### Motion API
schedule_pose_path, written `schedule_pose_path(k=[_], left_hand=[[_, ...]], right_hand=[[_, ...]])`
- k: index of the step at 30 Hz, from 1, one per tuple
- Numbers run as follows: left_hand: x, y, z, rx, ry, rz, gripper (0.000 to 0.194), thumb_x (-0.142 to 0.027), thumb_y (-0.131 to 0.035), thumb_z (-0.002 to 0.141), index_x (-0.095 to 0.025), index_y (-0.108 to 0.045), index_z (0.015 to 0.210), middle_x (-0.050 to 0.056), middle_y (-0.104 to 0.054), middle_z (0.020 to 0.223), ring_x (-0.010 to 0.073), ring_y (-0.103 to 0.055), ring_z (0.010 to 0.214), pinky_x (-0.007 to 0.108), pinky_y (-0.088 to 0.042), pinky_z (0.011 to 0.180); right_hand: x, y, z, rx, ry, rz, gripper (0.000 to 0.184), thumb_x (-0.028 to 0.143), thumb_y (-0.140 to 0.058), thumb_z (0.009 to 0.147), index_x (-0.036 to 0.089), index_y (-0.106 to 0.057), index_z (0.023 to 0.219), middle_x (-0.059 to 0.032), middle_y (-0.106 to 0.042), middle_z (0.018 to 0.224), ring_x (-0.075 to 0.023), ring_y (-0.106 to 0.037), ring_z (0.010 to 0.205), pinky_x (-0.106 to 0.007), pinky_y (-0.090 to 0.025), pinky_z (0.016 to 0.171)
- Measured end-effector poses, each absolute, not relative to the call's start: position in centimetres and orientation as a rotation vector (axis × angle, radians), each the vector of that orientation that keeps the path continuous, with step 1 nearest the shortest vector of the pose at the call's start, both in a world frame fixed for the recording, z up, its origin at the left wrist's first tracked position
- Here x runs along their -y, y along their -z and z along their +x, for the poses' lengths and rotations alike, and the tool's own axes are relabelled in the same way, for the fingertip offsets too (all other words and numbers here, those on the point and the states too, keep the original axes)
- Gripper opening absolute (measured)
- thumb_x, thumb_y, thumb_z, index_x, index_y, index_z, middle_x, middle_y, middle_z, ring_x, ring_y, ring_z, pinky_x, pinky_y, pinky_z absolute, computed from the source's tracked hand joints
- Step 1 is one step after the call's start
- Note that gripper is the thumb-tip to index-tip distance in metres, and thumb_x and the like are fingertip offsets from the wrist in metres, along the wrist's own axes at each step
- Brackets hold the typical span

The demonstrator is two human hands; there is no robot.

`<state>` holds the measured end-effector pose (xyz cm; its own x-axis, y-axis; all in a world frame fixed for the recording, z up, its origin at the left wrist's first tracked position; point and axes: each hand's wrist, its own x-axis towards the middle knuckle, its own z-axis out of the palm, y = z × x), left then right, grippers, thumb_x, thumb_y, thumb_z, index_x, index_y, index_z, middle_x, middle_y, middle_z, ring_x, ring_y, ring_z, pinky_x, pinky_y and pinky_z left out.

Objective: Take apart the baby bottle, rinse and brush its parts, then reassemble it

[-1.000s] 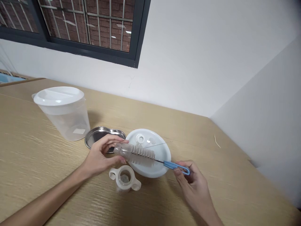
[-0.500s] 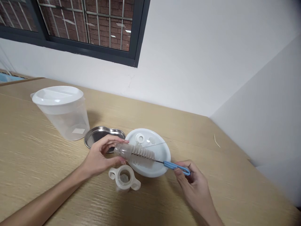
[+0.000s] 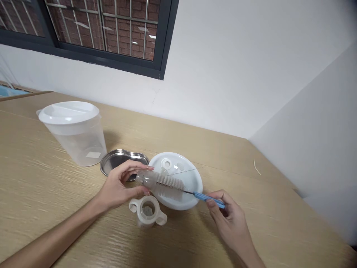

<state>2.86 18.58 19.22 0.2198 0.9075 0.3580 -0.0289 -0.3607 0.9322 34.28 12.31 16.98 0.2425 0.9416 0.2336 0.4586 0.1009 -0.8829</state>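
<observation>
My left hand (image 3: 119,184) grips a clear dome-shaped bottle cap (image 3: 146,179) between thumb and fingers, its open end facing right. Held by its blue handle in my right hand (image 3: 230,216), a bottle brush (image 3: 171,182) has the far end of its white bristles at the cap's opening. How far the bristles go inside is hard to see. Beneath the brush is a white oval bowl (image 3: 195,190). In it lie a white ring (image 3: 166,163), a small translucent disc (image 3: 180,166) and a thin wire (image 3: 184,171). A two-handled baby bottle (image 3: 147,211) stands open in front.
Left of the bowl lies a kidney-shaped steel tray (image 3: 110,162), partly behind my left hand. A translucent lidded pitcher (image 3: 75,137) stands farther left. A pale strip (image 3: 257,167) lies on the wooden table (image 3: 279,223) at right. Wall and barred window (image 3: 111,33) rise behind.
The brush handle has turned about its long axis in my right hand, so its loop now shows more edge-on. My left hand and the cap have barely moved.
</observation>
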Motion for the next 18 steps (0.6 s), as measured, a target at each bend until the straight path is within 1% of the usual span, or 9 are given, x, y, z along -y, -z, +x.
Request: schedule_pose_path(k=[5,13,18], left_hand=[[-18.55,-19.28,2.89,-0.863,-1.288,1.607,0.048,-0.014,-0.091,0.064,-0.023,-0.071,0.106,0.008,-0.078,0.115,0.025,-0.072,0.113,0.036,-0.058,0.099],[-18.57,-19.21,2.83,-0.854,-1.284,1.616,0.047,-0.014,-0.09,0.065,-0.023,-0.071,0.107,0.008,-0.078,0.114,0.025,-0.072,0.112,0.037,-0.058,0.1],[-18.53,-19.31,2.89,-0.867,-1.281,1.634,0.046,-0.014,-0.09,0.066,-0.024,-0.072,0.107,0.006,-0.078,0.114,0.0223,-0.072,0.111,0.032,-0.058,0.097]], right_hand=[[-12.33,-16.99,34.36,1.383,-0.606,-1.525,0.042,0.062,-0.062,0.088,0.02,-0.063,0.081,0.0056,-0.037,0.054,-0.0109,-0.03,0.049,-0.024,-0.024,0.044],[-12.39,-17.08,34.35,1.385,-0.614,-1.512,0.042,0.061,-0.062,0.088,0.021,-0.063,0.078,0.0051,-0.037,0.054,-0.0113,-0.03,0.05,-0.024,-0.025,0.045],[-12.35,-16.98,34.29,1.373,-0.63,-1.516,0.042,0.061,-0.062,0.088,0.02,-0.062,0.078,0.0056,-0.036,0.055,-0.011,-0.029,0.051,-0.024,-0.023,0.046]])
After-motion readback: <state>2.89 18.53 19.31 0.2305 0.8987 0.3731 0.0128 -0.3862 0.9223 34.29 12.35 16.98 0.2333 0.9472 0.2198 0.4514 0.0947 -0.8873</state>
